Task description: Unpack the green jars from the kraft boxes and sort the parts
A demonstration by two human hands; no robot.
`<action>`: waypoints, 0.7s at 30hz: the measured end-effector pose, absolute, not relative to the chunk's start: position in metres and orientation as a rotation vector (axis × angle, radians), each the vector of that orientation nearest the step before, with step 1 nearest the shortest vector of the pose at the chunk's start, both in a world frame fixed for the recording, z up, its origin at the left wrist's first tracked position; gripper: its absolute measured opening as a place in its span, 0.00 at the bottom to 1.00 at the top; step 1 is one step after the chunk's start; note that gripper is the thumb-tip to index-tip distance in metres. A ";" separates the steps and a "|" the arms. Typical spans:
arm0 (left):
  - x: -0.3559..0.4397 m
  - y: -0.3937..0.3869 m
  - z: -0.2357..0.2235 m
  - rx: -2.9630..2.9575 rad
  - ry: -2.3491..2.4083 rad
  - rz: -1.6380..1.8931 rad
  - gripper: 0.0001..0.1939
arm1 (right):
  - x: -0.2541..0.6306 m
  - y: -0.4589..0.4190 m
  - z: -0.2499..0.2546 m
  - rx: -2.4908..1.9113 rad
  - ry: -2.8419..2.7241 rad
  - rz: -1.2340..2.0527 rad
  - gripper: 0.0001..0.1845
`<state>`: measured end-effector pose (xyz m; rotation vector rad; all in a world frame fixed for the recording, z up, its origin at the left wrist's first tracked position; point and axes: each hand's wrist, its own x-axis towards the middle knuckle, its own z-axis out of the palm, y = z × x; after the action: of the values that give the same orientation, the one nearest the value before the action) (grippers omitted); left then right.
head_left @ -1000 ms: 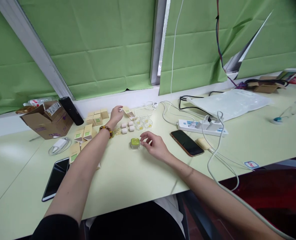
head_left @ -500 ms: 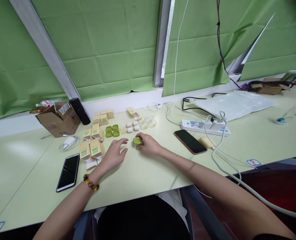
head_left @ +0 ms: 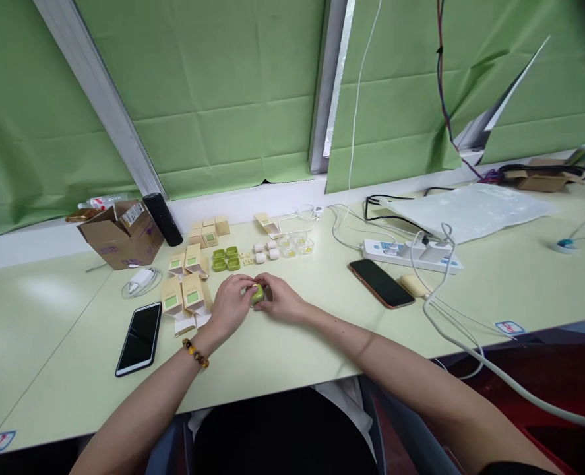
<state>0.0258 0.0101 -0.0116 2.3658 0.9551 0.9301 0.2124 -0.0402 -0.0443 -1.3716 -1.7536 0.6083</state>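
A small rounded green case (head_left: 257,294) with a clear part is between my hands above the table. My left hand (head_left: 231,305) pinches its left side, and my right hand (head_left: 281,300) grips it from the right; their fingers cover much of it. Beyond them lie several small green square trays (head_left: 233,266), tiny yellowish pieces (head_left: 246,261), pale pink cylinders (head_left: 273,253) and clear cups (head_left: 289,251) with yellow marks. Left of my left hand stand open cream cartons (head_left: 193,293) with green squares on them.
A black phone (head_left: 138,340) lies at left, another phone (head_left: 381,284) at right. Near the latter are a white power strip (head_left: 386,251) and loose white cables. A cardboard box (head_left: 124,241) and black cylinder (head_left: 163,219) stand at the back left; a plastic sheet (head_left: 470,211) lies at the back right.
My left hand has moved right and closed on the green case. My right hand has brought the case a little left and toward me, so both hands now meet on it.
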 end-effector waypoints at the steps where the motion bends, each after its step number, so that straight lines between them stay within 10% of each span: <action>1: 0.026 0.010 -0.012 2.341 0.968 0.942 0.08 | 0.212 -0.041 -0.044 -1.363 -1.748 0.629 0.33; 21: 0.012 0.021 -0.012 1.059 0.829 1.142 0.21 | 0.235 -0.041 -0.034 -1.442 -1.730 0.699 0.28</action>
<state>0.0123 0.0213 -0.0119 1.0593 0.8287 1.1423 0.2348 -0.0414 -0.0344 -1.4415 -1.7302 0.6989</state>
